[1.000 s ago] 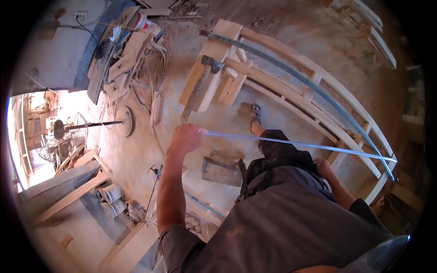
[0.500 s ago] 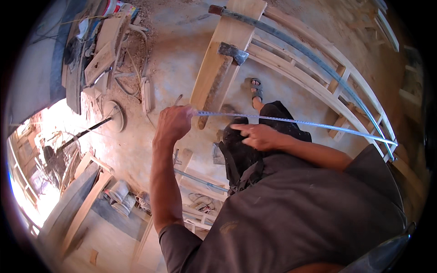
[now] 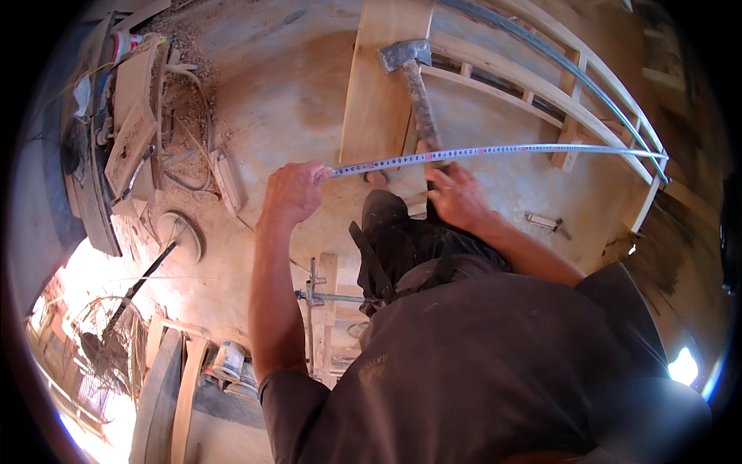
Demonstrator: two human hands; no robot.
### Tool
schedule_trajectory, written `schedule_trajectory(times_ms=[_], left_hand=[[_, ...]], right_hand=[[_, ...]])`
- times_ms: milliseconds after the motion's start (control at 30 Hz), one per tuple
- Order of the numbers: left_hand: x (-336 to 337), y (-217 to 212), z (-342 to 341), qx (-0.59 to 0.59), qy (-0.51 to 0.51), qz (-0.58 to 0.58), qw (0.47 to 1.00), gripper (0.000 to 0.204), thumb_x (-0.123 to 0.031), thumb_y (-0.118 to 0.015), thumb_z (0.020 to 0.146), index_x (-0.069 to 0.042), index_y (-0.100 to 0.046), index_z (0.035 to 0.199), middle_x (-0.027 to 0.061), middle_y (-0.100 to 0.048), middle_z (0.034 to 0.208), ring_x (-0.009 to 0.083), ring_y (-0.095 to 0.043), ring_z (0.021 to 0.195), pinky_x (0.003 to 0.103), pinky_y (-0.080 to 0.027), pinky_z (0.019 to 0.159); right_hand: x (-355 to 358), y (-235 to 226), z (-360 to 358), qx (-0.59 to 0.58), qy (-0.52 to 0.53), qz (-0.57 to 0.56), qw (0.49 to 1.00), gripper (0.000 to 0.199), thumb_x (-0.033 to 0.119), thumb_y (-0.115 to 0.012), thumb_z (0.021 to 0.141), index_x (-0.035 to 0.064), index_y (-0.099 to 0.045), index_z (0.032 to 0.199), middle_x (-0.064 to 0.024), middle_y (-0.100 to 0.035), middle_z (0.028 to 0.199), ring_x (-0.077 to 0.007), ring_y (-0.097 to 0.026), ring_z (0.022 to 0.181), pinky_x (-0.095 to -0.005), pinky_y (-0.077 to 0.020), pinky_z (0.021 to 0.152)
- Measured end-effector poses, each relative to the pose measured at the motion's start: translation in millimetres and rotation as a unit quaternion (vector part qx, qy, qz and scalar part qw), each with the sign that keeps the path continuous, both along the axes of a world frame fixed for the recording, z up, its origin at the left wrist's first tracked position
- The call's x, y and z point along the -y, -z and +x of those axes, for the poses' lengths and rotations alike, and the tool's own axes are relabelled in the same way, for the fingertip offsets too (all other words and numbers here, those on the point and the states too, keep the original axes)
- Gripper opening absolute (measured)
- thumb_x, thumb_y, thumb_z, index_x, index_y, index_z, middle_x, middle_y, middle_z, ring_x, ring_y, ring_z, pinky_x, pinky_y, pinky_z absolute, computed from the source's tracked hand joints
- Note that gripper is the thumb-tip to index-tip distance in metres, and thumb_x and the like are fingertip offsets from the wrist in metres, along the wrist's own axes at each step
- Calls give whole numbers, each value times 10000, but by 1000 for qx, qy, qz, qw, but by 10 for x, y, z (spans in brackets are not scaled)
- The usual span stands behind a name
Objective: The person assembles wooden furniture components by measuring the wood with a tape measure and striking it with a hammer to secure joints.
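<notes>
My left hand [image 3: 295, 192] is closed on one end of a tape measure [image 3: 495, 150]. From there the pale blade runs out to the right, as far as the corner of a curved wooden frame [image 3: 610, 73]. Whatever else sits inside the left fist is hidden. My right hand [image 3: 461, 198] is closed around the lower handle of a hatchet [image 3: 406, 56], just under the tape. The hatchet's metal head lies over a broad wooden plank [image 3: 380, 108], and its worn handle passes beneath the blade.
A long metal clamp bar [image 3: 553, 56] spans the frame. To the left are stacked boards [image 3: 133, 151] among wood shavings, a round-based stand [image 3: 182, 236] and a pale bucket [image 3: 229, 360]. Another clamp [image 3: 313, 294] is beside my left forearm. A small tool [image 3: 544, 222] lies on the floor.
My right hand, earlier with a finger stretched out, now grips the hatchet, whose handle has swung to the right. The view has turned and the tape appears higher.
</notes>
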State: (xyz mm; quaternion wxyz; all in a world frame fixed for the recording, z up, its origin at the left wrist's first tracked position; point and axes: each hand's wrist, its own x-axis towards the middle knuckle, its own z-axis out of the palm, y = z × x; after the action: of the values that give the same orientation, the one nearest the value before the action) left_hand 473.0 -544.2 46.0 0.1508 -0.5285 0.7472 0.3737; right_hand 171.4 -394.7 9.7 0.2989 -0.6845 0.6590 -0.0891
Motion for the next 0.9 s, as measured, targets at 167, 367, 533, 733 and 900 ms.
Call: schedule_trajectory(times_ms=[167, 367, 533, 733, 900], left_hand=[[2, 319, 81, -42, 2, 17, 999, 253, -292, -597, 951, -59, -686, 905, 212, -652, 800, 434, -614, 799, 511, -469, 692], [35, 517, 154, -57, 21, 35, 998, 292, -301, -554, 961, -44, -666, 879, 210, -649, 812, 429, -605, 813, 517, -459, 713], [86, 521, 146, -47, 8, 76, 996, 311, -318, -549, 963, -38, -652, 876, 208, -627, 781, 402, -592, 768, 493, -459, 702], [104, 582, 111, -53, -20, 117, 991, 346, -335, -564, 946, -14, -623, 831, 207, -573, 700, 360, -534, 661, 461, -436, 647], [177, 630, 122, -41, -24, 172, 984, 353, -362, -552, 934, -46, -709, 917, 199, -634, 757, 354, -590, 712, 443, -470, 695]], right_hand=[[-531, -257, -729, -49, -36, -16, 998, 554, 58, -623, 818, 175, -559, 1356, -178, -563, 1046, -399, -592, 892, -485, -500, 731], [-1279, -389, -754, 5, 271, 103, 957, 451, 93, -613, 759, 72, -645, 1208, -160, -554, 860, -325, -599, 846, -455, -494, 732], [-1789, 145, -1292, 62, 422, 463, 777, 182, 225, -620, 747, 48, -593, 779, -96, -465, 621, -226, -468, 498, -442, -416, 470], [-2466, -114, -1353, 21, 519, 554, 651, 181, 200, -589, 786, 77, -528, 669, -40, -393, 551, -152, -350, 396, -366, -285, 372], [-2860, -80, -1460, 50, 424, 549, 718, 187, 215, -586, 802, 61, -561, 697, -53, -436, 557, -168, -403, 408, -375, -310, 382]])
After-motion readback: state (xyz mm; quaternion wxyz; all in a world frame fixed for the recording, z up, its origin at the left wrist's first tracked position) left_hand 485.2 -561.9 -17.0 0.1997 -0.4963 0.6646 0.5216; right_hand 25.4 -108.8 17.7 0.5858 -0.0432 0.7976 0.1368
